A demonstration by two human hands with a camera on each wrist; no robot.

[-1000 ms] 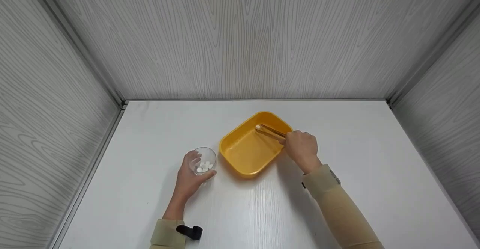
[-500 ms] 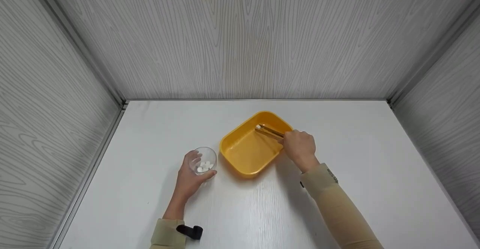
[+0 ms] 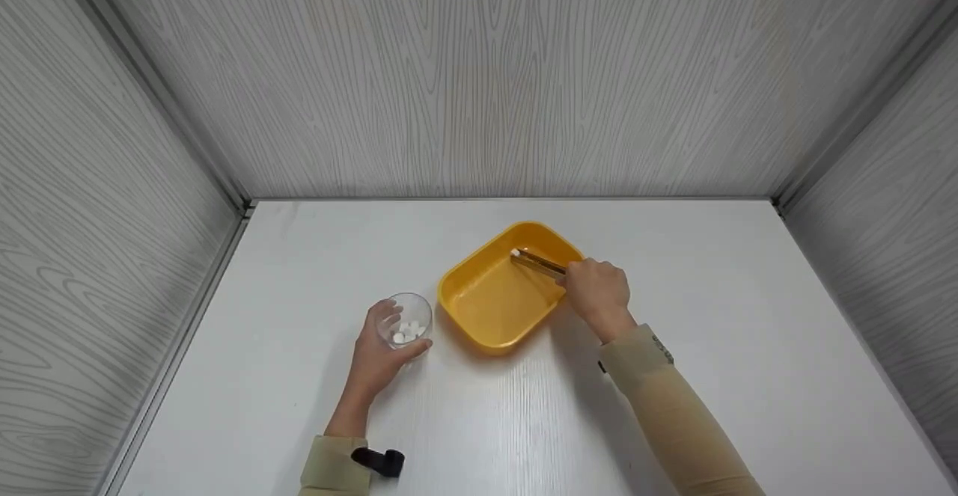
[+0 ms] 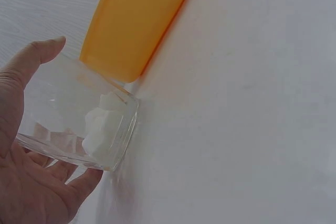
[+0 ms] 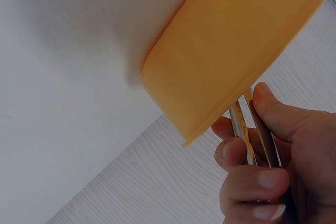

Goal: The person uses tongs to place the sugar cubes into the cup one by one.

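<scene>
My left hand holds a clear glass upright on the table, thumb and fingers around its sides. Several small white lumps lie at the bottom of the glass. My right hand grips a pair of metal tongs at the near right rim of a yellow tray. The tongs reach down into the tray, and their tips are at a single small white piece near its far side. In the right wrist view the tray's wall hides the tong tips.
The yellow tray stands on the white table, just right of the glass. Grey wood-grain panels rise behind the table and on both sides. A black strap sits on the left sleeve.
My right hand has shifted slightly left, and the tong arms have drawn closer together at the white piece. The left hand, glass and tray stay where they were.
</scene>
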